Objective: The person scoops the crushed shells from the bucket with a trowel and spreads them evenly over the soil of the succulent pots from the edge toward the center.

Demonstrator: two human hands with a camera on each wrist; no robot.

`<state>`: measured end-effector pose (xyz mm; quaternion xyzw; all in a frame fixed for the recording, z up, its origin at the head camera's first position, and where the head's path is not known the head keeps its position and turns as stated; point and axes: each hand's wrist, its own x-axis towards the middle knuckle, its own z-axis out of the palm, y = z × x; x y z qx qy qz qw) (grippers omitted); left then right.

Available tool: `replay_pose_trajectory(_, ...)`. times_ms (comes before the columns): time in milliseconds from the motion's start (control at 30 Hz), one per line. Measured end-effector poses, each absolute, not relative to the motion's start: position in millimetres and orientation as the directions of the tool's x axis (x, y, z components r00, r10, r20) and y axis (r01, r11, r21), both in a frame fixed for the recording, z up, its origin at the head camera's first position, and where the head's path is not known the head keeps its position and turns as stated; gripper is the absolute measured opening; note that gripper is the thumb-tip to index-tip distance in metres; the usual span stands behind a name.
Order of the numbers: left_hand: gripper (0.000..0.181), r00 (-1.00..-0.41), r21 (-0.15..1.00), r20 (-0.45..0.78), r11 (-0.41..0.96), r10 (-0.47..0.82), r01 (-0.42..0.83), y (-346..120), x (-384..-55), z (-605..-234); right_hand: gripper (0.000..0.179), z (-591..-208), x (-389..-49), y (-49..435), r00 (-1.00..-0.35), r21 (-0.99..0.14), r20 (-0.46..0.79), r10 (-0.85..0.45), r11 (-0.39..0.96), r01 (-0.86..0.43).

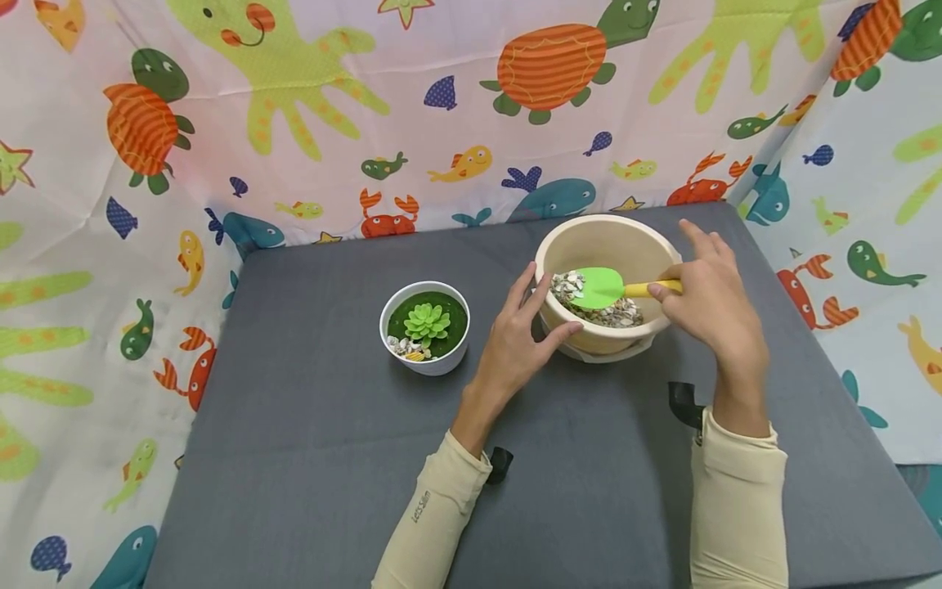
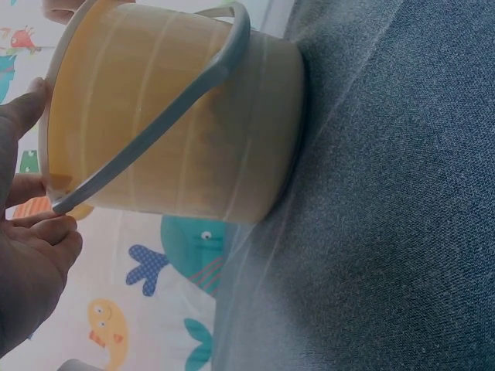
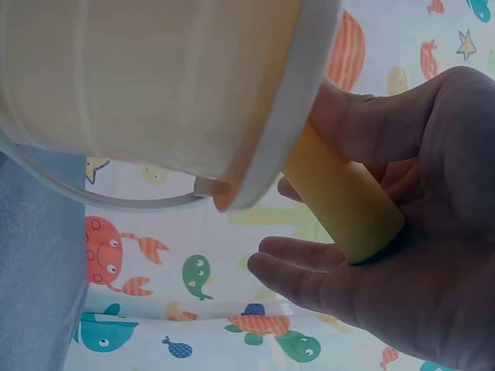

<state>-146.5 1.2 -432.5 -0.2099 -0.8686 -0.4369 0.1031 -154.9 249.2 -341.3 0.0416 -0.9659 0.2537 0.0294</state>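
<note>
A cream bucket (image 1: 648, 245) stands at the right of the grey table, with a layer of small mixed pebbles (image 1: 621, 313) inside. Spread along the rim, the fingers and thumb of my left hand (image 1: 521, 335) touch its left and near sides. The left wrist view shows those fingertips by the end of the bucket's handle (image 2: 155, 139), which hangs down outside. My right hand (image 1: 710, 303) pinches the yellow grip of a small trowel (image 1: 599, 288) between thumb and fingers. Its green blade lies over the pebbles inside the bucket. In the right wrist view the yellow grip (image 3: 344, 197) slants past the rim.
Left of the bucket stands a white pot (image 1: 434, 368) holding a green succulent (image 1: 427, 324) and some pebbles. The grey cloth-covered table (image 1: 316, 425) reaches back to a curtain (image 1: 324, 164) printed with sea animals, which also hangs at both sides.
</note>
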Motion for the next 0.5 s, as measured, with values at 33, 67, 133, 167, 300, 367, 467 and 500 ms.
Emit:
replay_pose_trajectory(33, 0.082, -0.891, 0.716, 0.363, 0.531, 0.273, 0.454, 1.3, -146.6, -432.4, 0.028, -340.8, -154.4, 249.6, -0.995, -0.490, 0.078, -0.062, 0.867, -0.092)
replay_pose_trajectory(67, 0.082, -0.891, 0.715, 0.364, 0.531, 0.271, 0.454, 1.4, -146.6, -432.4, 0.028, -340.1, -153.8, 249.9, -0.995, -0.493, 0.077, -0.060, 0.865, -0.090)
replay_pose_trajectory(133, 0.082, -0.890, 0.712, 0.368, 0.534, 0.269, 0.456, 1.5, -147.0, -432.7, 0.028, -339.0, -152.9, 250.4, -0.995, -0.499, 0.078, -0.056, 0.862, -0.087)
replay_pose_trajectory(167, 0.082, -0.889, 0.709, 0.372, 0.535, 0.268, 0.459, 1.5, -147.2, -432.9, 0.028, -338.1, -152.4, 250.6, -0.996, -0.502, 0.077, -0.055, 0.861, -0.086)
replay_pose_trajectory(300, 0.083, -0.881, 0.695, 0.387, 0.543, 0.271, 0.472, 1.9, -148.3, -433.5, 0.029, -335.1, -150.4, 252.1, -0.997, -0.511, 0.070, -0.046, 0.857, -0.075)
replay_pose_trajectory(367, 0.083, -0.879, 0.691, 0.391, 0.543, 0.273, 0.476, 2.2, -148.8, -433.8, 0.030, -333.8, -149.4, 253.1, -0.997, -0.512, 0.065, -0.041, 0.856, -0.069)
replay_pose_trajectory(467, 0.082, -0.880, 0.691, 0.390, 0.545, 0.272, 0.475, 2.6, -148.9, -434.1, 0.031, -331.8, -147.4, 254.2, -0.997, -0.511, 0.066, -0.036, 0.857, -0.065)
replay_pose_trajectory(500, 0.082, -0.880, 0.691, 0.389, 0.546, 0.271, 0.474, 2.7, -148.9, -434.1, 0.031, -331.1, -146.6, 254.5, -0.997, -0.513, 0.066, -0.037, 0.856, -0.065)
